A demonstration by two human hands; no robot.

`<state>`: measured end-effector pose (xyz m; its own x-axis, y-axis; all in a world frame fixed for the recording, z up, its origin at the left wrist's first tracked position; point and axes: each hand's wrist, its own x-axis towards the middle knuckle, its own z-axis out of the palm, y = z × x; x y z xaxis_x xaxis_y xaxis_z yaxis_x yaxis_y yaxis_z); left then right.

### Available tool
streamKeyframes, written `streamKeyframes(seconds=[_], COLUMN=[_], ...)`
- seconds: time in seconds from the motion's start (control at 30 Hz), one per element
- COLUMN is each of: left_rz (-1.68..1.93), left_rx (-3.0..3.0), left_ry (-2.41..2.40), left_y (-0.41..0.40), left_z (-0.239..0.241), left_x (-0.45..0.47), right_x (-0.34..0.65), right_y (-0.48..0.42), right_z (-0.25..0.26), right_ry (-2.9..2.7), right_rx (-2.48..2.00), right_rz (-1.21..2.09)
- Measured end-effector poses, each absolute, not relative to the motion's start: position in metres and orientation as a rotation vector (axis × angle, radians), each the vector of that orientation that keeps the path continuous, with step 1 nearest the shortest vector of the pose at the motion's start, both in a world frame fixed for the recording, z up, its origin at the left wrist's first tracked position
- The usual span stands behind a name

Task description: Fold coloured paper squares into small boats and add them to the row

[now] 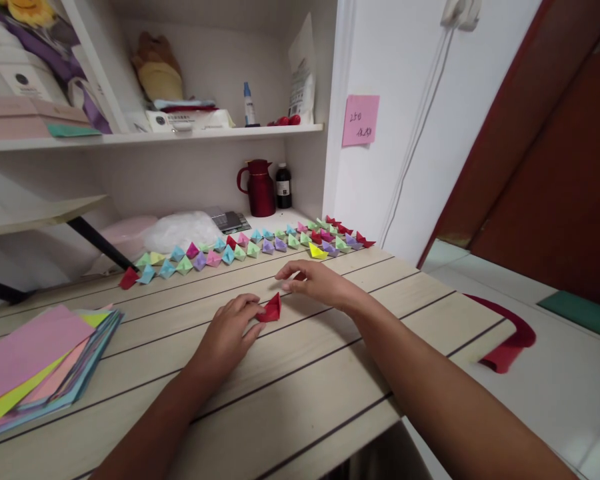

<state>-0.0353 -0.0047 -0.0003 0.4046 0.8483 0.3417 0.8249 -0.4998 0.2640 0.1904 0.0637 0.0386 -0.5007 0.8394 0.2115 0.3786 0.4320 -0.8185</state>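
On striped table (305, 380), left hand (231, 327) pinching red paper boat (273, 309); right hand (319, 282) hovering beside it, loosely curling, holding nothing.

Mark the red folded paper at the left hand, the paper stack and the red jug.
Red folded paper (272, 311): head view, on its near face.
Paper stack (35, 352): head view, on the pink top sheet.
Red jug (261, 192): head view, on its body.

Left grip (233, 325) palm-down, right grip (314, 281) loosely arched.

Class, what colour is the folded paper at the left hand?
The folded paper is red, best seen in the head view.
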Motion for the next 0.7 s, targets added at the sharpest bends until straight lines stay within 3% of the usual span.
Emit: streamKeyframes(seconds=[0.33,0.7], left_rz=[0.85,0.71], left_rx=[2.576,2.279], left_ry=[1.446,1.596], left_y=[-0.008,-0.013], left_z=[0.002,0.017], left_x=[-0.032,-0.051], right_x=[0.189,0.189], right_y=[0.062,0.058], right_z=[0.037,0.034], right_ry=[-2.051,-2.28], right_rx=[-1.031,-1.148], right_rz=[1.047,1.183])
